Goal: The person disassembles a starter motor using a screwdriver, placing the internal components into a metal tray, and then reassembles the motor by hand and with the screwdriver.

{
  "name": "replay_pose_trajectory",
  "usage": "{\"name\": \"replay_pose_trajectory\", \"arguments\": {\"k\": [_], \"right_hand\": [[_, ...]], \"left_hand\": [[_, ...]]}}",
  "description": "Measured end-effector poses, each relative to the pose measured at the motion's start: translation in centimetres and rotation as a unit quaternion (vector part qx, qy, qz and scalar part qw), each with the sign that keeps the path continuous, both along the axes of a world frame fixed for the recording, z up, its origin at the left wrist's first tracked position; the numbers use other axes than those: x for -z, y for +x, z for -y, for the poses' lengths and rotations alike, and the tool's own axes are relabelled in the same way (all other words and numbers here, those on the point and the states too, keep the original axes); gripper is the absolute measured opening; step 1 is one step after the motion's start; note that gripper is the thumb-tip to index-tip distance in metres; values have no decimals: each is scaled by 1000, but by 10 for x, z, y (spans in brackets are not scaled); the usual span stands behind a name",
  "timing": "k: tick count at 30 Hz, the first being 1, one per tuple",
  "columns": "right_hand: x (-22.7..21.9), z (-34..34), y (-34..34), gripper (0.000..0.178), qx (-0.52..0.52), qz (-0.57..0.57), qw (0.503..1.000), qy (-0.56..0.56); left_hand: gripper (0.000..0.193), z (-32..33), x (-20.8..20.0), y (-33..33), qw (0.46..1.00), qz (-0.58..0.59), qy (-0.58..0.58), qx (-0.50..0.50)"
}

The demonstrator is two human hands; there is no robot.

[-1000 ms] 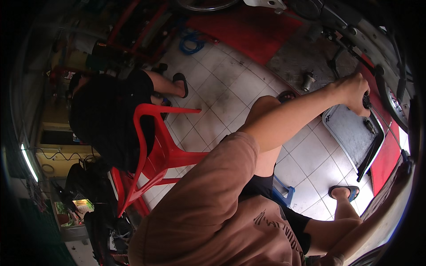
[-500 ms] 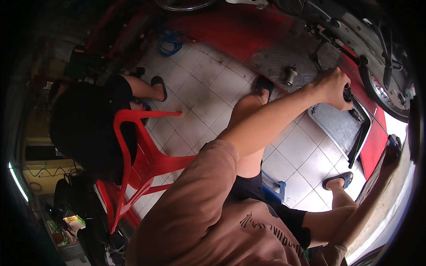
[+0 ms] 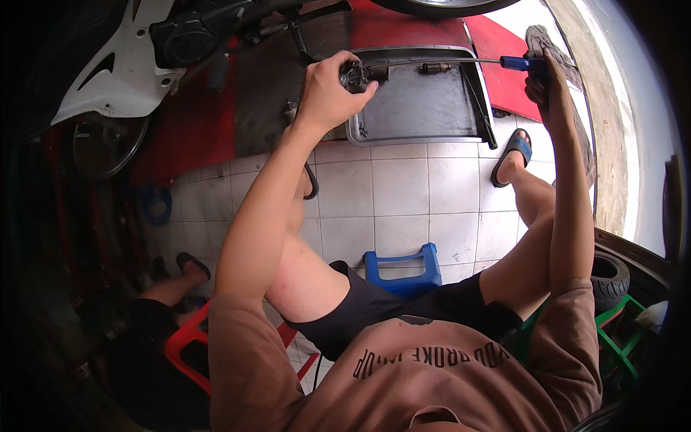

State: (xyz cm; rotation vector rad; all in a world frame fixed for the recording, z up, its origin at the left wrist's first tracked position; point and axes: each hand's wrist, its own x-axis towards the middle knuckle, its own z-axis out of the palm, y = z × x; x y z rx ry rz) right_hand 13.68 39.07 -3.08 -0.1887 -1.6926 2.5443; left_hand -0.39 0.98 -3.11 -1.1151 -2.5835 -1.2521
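Observation:
My left hand (image 3: 327,93) is curled around a dark, round metal part (image 3: 354,75) above the left side of a grey metal tray (image 3: 425,115). Its exact kind cannot be made out. In my right hand (image 3: 548,86) is a screwdriver (image 3: 512,63) with a blue handle, held past the tray's right edge. The long thin shaft stretches level to the left and its tip meets the metal part, though the contact point is too small to see clearly. Beneath the shaft, a small cylindrical metal piece (image 3: 435,68) lies in the tray.
A motorcycle (image 3: 191,43) with white body panels stands at the upper left, over a red and metal-plate platform (image 3: 255,108). Between my legs is a blue plastic stool (image 3: 403,270). A red chair (image 3: 187,345) and another person's leg (image 3: 169,288) are at lower left; a tyre (image 3: 610,279) lies right.
The view has swung round to the right, bringing the tray and both hands to the upper middle. My hands still hold the metal part and the screwdriver.

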Motion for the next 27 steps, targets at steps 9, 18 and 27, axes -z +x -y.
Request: {"name": "replay_pose_trajectory", "arguments": {"k": [9,18,27], "right_hand": [[-6,12,-4,37,77,47,991,99],[2,8,-8,38,9,106,980,171],[7,38,-5,46,-69,314,906,275]], "left_hand": [[41,-12,26,-10,998,-16,-60,8],[40,-3,32,-10,996,0,-90,3],[41,23,47,-14,986,-29,-163,19]]}}
